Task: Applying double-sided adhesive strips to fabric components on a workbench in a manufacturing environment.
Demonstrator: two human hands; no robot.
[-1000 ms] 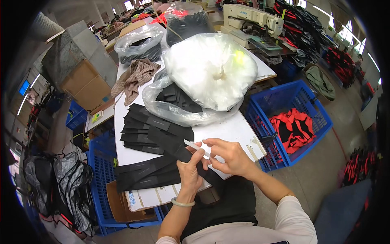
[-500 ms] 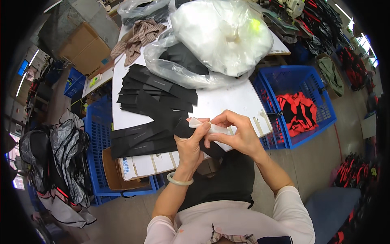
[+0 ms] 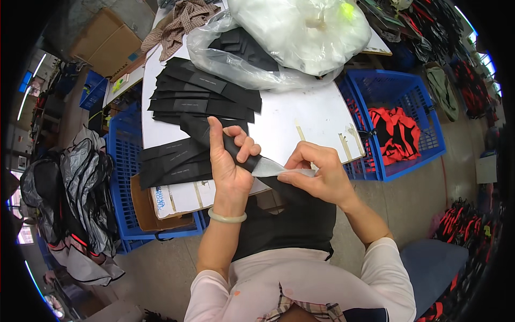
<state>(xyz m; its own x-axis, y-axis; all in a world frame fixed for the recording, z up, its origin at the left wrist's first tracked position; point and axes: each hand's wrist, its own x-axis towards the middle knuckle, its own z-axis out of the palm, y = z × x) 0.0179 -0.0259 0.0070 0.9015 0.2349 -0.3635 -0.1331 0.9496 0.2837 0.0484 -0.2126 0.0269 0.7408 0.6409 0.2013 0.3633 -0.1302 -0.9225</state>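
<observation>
My left hand is turned palm up over the near edge of the table, one finger stretched out and the others curled round a black fabric strip. From that strip's near end a thin whitish, film-like piece spreads toward the right. Its far end is pinched between the thumb and fingers of my right hand. Whether the whitish piece is joined to the black strip or only lies against it, I cannot tell. More black strips with small pale labels lie beside my left hand.
A fanned stack of black strips lies farther back on the white table. Behind it rests a large clear plastic bag. Blue crates stand at both sides, the right one holding red and black fabric. A checked cloth lies far left.
My left hand has rolled palm up and shifted left, its fingers loosening from the whitish piece. That piece now stretches out between the hands. The view has tilted slightly.
</observation>
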